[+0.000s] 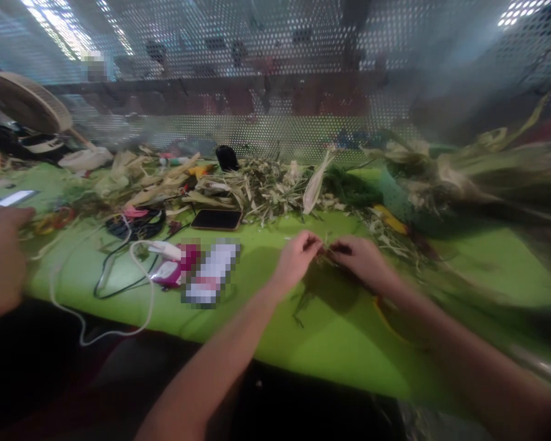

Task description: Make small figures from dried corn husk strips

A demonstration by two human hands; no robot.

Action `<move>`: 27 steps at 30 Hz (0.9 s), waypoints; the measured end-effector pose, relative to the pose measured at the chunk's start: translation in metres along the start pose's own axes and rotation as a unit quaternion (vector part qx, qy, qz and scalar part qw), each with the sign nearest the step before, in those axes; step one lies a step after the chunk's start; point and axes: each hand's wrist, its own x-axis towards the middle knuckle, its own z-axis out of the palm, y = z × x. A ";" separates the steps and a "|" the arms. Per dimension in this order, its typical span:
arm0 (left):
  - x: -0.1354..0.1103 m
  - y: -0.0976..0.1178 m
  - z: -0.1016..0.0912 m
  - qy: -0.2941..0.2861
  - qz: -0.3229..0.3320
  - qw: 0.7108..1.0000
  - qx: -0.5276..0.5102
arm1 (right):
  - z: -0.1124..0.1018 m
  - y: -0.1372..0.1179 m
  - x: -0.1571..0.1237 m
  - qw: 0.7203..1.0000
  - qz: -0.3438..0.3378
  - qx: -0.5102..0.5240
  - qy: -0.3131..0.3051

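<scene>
Over the green table, my left hand and my right hand meet close together, fingertips pinched. Between them is a small tuft of thin, dry plant strands, blurred, with both hands closed on it. A few dark, wispy strands show below the left hand. Just beyond my hands a pale dried corn husk leans against a heap of shredded husk pieces.
Left of my arm lie a blurred-out phone, a magenta device and a looped white cable. Behind them is a dark phone. Another person's hand is at far left, near a fan. Husk bundles fill the right.
</scene>
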 end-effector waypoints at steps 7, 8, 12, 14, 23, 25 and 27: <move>0.002 -0.002 0.004 0.032 -0.012 0.998 0.048 | -0.007 -0.003 -0.001 1.000 -0.010 0.004 -0.006; 0.002 -0.002 0.004 0.032 -0.011 0.998 0.049 | -0.007 -0.004 -0.002 1.000 0.001 0.025 -0.009; 0.001 -0.005 0.006 0.015 -0.008 0.998 0.056 | -0.007 -0.010 -0.003 0.995 0.042 0.092 0.007; 0.000 -0.006 0.007 0.002 -0.004 0.998 0.060 | -0.008 -0.013 -0.002 0.991 0.056 0.116 0.020; -0.001 0.000 0.007 -0.064 -0.015 0.996 0.059 | -0.003 -0.010 -0.003 0.991 0.027 0.104 0.075; 0.001 -0.002 0.006 -0.051 -0.042 0.997 0.031 | -0.006 -0.011 -0.005 0.990 -0.012 0.081 0.118; 0.003 -0.005 0.005 -0.033 -0.058 0.998 -0.001 | -0.009 -0.012 -0.006 0.981 -0.047 0.063 0.176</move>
